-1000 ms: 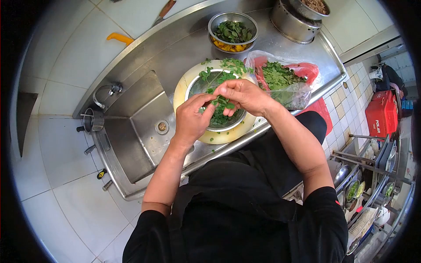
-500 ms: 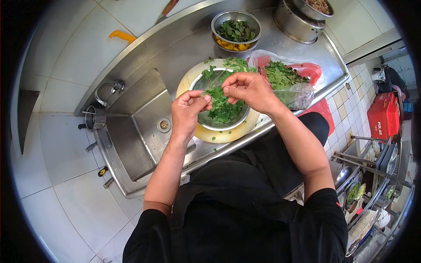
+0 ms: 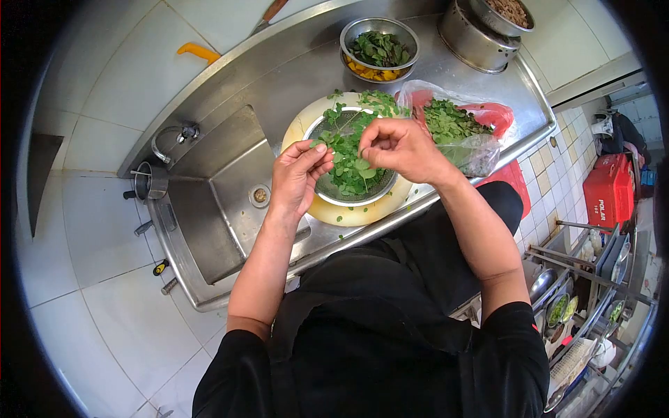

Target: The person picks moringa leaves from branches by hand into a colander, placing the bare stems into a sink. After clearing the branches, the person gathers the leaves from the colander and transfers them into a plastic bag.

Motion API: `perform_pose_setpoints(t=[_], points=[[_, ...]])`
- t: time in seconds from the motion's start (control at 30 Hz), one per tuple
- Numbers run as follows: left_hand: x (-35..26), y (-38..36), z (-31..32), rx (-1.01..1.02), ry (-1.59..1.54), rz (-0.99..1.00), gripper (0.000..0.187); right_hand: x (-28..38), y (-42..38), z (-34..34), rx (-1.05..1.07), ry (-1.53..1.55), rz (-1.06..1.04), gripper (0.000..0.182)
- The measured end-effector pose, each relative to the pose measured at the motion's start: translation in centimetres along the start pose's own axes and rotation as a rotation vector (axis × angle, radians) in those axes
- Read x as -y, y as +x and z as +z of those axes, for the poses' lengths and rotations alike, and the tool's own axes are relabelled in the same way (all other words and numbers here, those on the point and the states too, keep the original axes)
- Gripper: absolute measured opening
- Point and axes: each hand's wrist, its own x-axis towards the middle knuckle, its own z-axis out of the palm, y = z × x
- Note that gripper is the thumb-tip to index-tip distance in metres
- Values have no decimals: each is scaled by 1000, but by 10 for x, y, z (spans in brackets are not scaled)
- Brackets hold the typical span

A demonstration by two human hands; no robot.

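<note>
My left hand [image 3: 301,173] is closed in a pinch on a green leafy sprig, its thumb pressed to the forefinger. Just to its right, my right hand [image 3: 401,150] has its thumb and fingers together over the leaves; what is between them is hidden. Below both hands is a metal colander [image 3: 353,203] with loose small green leaves [image 3: 352,182] in it. It rests on a round yellowish board [image 3: 339,217]. Longer leafy stems [image 3: 380,102] lie across its far rim. Beside my right hand sits a red and clear plastic bag [image 3: 474,155] full of green leaves [image 3: 449,122].
On the left is a steel sink basin [image 3: 230,226] with a tap [image 3: 164,150]. Stacked bowls [image 3: 414,42] of dark leaves and yellow pieces stand behind the board. A large pot [image 3: 474,45] is at the back right. A red cooler [image 3: 608,191] is on the tiled floor.
My right hand has shifted slightly right and its fingers have curled downward. My left hand has turned a little, and the gap between the fingertips is wider.
</note>
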Motion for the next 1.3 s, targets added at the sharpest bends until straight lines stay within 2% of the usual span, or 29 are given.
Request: perform_pose_setpoints(t=[0.17, 0.23, 0.27, 0.33, 0.43, 0.7, 0.97, 1.03, 1.13, 1.3], points=[[3, 0, 1, 47, -25, -11, 11, -10, 1, 16, -57, 13, -80, 12], [5, -1, 1, 71, -41, -26, 11, -6, 1, 20, -161, -178, -174, 25], [6, -2, 1, 96, -64, -54, 11, -5, 1, 21, -161, -178, -174, 25], [7, -3, 2, 121, -88, -80, 10, -4, 1, 22, -172, -267, -239, 36], [7, -6, 7, 143, -82, -145, 9, -7, 1, 19, -141, -391, -340, 38], [10, -5, 4, 235, -149, -271, 7, 0, -1, 15, -47, -459, -316, 33], [10, -5, 4, 205, -182, -338, 8, 2, -2, 17, -26, -447, -351, 31], [11, -3, 2, 217, -172, -342, 8, 4, -3, 18, -9, -370, -220, 31], [12, -1, 0, 226, -122, -362, 8, 4, -3, 17, 18, -437, -308, 27], [8, -2, 2, 201, -50, -345, 10, -1, -2, 11, -7, -476, -302, 20]])
